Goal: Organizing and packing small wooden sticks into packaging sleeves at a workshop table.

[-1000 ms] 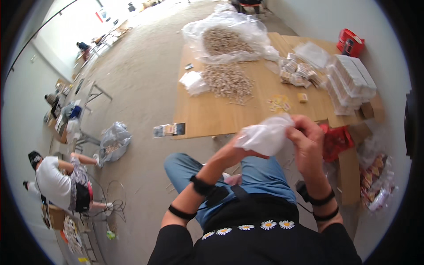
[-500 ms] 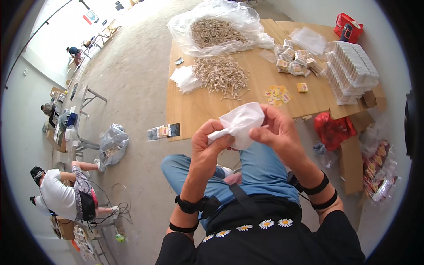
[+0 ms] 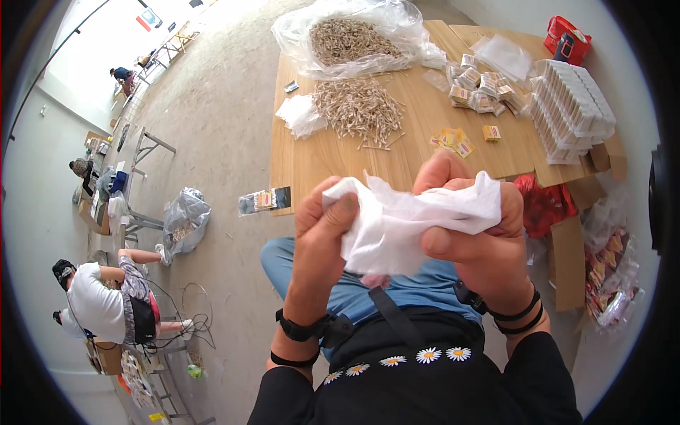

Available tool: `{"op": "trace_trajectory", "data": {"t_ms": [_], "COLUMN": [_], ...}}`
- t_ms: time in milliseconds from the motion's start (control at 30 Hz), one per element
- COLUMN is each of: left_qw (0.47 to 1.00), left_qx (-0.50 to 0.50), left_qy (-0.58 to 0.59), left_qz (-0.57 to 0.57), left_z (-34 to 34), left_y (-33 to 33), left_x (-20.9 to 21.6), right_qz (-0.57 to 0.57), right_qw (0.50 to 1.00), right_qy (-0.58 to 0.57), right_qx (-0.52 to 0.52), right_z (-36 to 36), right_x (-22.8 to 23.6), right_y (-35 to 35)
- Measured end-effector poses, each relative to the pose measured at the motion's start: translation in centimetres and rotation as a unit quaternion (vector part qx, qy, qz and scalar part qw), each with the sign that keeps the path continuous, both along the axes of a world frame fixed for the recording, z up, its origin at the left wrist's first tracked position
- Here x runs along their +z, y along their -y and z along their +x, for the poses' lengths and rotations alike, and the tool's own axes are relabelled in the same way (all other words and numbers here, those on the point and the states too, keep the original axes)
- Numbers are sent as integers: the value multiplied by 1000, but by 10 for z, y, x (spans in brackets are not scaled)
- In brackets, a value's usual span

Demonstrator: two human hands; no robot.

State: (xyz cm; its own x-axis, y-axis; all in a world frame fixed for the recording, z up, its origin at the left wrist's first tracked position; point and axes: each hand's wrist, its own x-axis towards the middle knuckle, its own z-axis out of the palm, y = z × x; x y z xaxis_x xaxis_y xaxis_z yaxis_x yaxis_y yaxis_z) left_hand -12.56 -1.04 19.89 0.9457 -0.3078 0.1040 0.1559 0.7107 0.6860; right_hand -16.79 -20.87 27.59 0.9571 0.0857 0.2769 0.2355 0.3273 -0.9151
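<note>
Both left hand (image 3: 319, 241) and right hand (image 3: 489, 255) grasp the white sheet (image 3: 393, 234), one per side, thumbs on the near face, sheet bunched and raised over the lap (image 3: 432, 283). Light pinch, even pull would serve best; thin stuff, could tear. Table (image 3: 319, 159) beyond, loose swabs (image 3: 358, 113) piled on it; sheet better kept off those.

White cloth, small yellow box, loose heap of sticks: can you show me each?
White cloth (image 3: 397, 230), head view: its crumpled middle.
Small yellow box (image 3: 491, 133), head view: its visible middle.
Loose heap of sticks (image 3: 360, 110), head view: its middle.
</note>
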Motion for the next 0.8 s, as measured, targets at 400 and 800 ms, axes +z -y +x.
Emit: {"op": "trace_trajectory", "data": {"t_ms": [400, 800], "left_qw": [993, 982], "left_qx": [-32, -138], "left_qy": [8, 93], "left_qz": [112, 94], "left_z": [-12, -22], "left_y": [1, 15], "left_x": [-10, 39], "right_qz": [96, 44], "right_qw": [987, 995], "right_qy": [3, 5], "right_qx": [128, 90], "right_z": [10, -26], "right_x": [8, 36], "right_y": [-36, -2]}}
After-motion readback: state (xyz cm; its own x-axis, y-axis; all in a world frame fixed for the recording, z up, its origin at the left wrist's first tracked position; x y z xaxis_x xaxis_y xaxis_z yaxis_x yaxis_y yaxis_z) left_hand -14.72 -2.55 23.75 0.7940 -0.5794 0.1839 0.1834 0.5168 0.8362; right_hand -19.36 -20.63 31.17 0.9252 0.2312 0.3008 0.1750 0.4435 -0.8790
